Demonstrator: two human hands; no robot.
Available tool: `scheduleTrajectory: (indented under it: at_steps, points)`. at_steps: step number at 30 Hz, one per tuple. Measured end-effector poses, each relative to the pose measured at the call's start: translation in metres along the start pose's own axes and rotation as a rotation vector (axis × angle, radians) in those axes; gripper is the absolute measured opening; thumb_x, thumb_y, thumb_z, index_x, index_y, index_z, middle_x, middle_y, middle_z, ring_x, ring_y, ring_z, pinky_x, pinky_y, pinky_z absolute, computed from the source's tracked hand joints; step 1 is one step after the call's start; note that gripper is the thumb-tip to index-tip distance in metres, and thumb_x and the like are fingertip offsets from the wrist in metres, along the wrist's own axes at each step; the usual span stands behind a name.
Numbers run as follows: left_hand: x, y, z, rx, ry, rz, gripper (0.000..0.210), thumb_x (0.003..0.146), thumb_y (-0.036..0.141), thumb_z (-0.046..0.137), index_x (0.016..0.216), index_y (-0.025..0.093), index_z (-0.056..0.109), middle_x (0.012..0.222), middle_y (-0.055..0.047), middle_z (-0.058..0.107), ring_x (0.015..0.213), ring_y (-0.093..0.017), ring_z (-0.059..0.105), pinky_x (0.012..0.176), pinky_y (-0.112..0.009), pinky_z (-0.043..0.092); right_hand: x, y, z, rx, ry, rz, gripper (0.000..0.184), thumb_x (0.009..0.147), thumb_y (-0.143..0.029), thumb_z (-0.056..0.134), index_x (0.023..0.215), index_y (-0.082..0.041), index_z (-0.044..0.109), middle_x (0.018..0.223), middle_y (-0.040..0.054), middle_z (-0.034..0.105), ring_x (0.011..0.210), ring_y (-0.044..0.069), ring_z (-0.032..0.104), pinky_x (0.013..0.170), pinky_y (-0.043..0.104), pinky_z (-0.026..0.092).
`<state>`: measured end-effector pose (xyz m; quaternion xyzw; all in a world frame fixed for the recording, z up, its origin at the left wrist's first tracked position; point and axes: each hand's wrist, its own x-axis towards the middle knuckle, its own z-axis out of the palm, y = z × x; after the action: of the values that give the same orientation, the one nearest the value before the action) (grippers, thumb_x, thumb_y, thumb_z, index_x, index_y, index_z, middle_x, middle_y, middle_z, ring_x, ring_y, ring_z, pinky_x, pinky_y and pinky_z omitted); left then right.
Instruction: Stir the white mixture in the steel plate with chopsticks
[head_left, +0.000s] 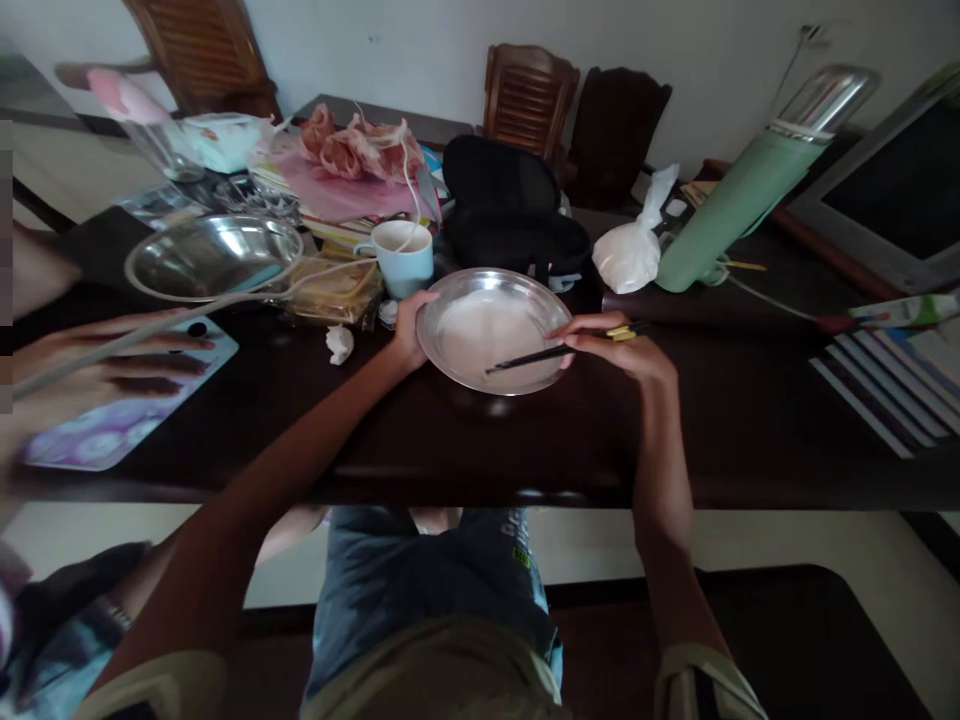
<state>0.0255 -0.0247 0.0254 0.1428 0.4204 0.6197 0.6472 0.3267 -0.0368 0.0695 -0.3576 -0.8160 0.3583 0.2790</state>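
Observation:
In front of me at the table's middle is a shiny metal bowl (495, 380) with a pale, whitish mixture (487, 325) in it. My left hand (412, 328) grips its left rim. Between the fingers of my right hand (619, 345) is a pair of dark chopsticks (536, 357) with yellowish ends. Their tips reach down into the pale mixture near the bowl's front side. Some fingers of the same hand touch the bowl's right rim.
Behind the bowl stand a white mug (405, 262), an open black case (510, 220), a tied bag of white powder (628, 257) and a tall green thermos (742, 205). At left, another person's hand (112, 365) rests over a patterned board (142, 410), near an empty metal basin (217, 258).

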Motion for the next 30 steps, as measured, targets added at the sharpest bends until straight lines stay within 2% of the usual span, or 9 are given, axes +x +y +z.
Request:
scheduleTrajectory:
  at_steps: [3,7,10,13,16,20,23,26,30]
  points:
    - [-0.003,0.001,0.002,-0.018,-0.003,-0.014,0.02,0.095,0.019,0.06,0.099,0.017,0.08,0.072,-0.004,0.076,0.074,-0.023,0.073,0.068,-0.029,0.056,0.009,0.005,0.017,-0.064,0.115,-0.036,0.018,0.095,-0.041,0.07,0.095,-0.028,0.082,0.099,0.0028,0.083,0.105,0.026,0.076,0.098,0.043,0.058]
    - [-0.007,0.001,0.004,-0.018,0.018,-0.015,0.027,0.099,0.017,0.052,0.097,0.013,0.079,0.07,-0.006,0.073,0.064,-0.022,0.069,0.064,-0.029,0.055,0.002,0.014,0.0,-0.138,0.306,-0.034,0.017,0.093,-0.037,0.07,0.085,-0.027,0.08,0.098,0.0036,0.083,0.101,0.027,0.076,0.098,0.045,0.059]
    - [-0.007,0.001,0.004,-0.029,0.007,0.001,0.028,0.1,0.016,0.051,0.097,0.012,0.078,0.066,-0.005,0.07,0.059,-0.019,0.065,0.061,-0.027,0.052,-0.005,0.011,-0.01,-0.053,0.186,-0.001,0.019,0.093,-0.038,0.072,0.081,-0.027,0.081,0.098,0.003,0.084,0.099,0.026,0.077,0.095,0.042,0.06]
    - [-0.005,0.001,0.003,-0.036,-0.014,-0.011,0.024,0.1,0.017,0.054,0.1,0.013,0.078,0.07,-0.005,0.072,0.058,-0.017,0.066,0.062,-0.025,0.053,0.002,0.004,0.005,-0.003,0.084,0.015,0.016,0.093,-0.04,0.073,0.089,-0.027,0.083,0.099,0.0016,0.084,0.099,0.024,0.078,0.093,0.04,0.06]
    - [-0.003,0.001,0.0,-0.044,-0.036,-0.041,0.027,0.1,0.018,0.051,0.102,0.015,0.078,0.071,-0.004,0.074,0.062,-0.019,0.07,0.064,-0.026,0.057,0.01,0.005,0.019,-0.063,0.15,-0.007,0.015,0.092,-0.038,0.072,0.096,-0.028,0.083,0.1,0.0008,0.084,0.1,0.024,0.077,0.094,0.04,0.059]
    - [0.0,0.002,-0.004,-0.041,-0.023,-0.064,0.023,0.097,0.018,0.055,0.101,0.02,0.078,0.062,-0.001,0.071,0.059,-0.019,0.069,0.06,-0.025,0.056,-0.003,0.009,-0.004,-0.132,0.307,0.011,0.018,0.094,-0.035,0.069,0.083,-0.026,0.08,0.092,0.0022,0.083,0.095,0.024,0.077,0.091,0.04,0.059]
    - [0.002,0.001,-0.006,-0.01,-0.018,-0.045,0.021,0.097,0.02,0.058,0.099,0.016,0.079,0.064,-0.002,0.072,0.059,-0.02,0.07,0.062,-0.027,0.057,-0.011,0.004,-0.014,-0.091,0.192,0.022,0.021,0.093,-0.038,0.071,0.079,-0.026,0.08,0.095,0.0028,0.083,0.096,0.025,0.077,0.092,0.04,0.059]
    - [0.005,0.001,-0.008,0.002,0.007,-0.019,0.018,0.095,0.02,0.062,0.098,0.015,0.079,0.065,-0.004,0.073,0.063,-0.022,0.073,0.065,-0.029,0.058,-0.002,-0.003,0.006,-0.033,0.071,0.021,0.019,0.094,-0.04,0.071,0.089,-0.026,0.082,0.097,0.0023,0.084,0.097,0.024,0.077,0.091,0.039,0.059]
    - [0.007,0.001,-0.009,-0.001,0.011,-0.034,0.015,0.091,0.022,0.069,0.101,0.02,0.08,0.065,-0.003,0.074,0.074,-0.028,0.078,0.067,-0.032,0.06,0.008,-0.004,0.023,-0.087,0.172,-0.001,0.016,0.095,-0.036,0.067,0.095,-0.028,0.081,0.097,0.0003,0.083,0.096,0.023,0.076,0.092,0.039,0.058]
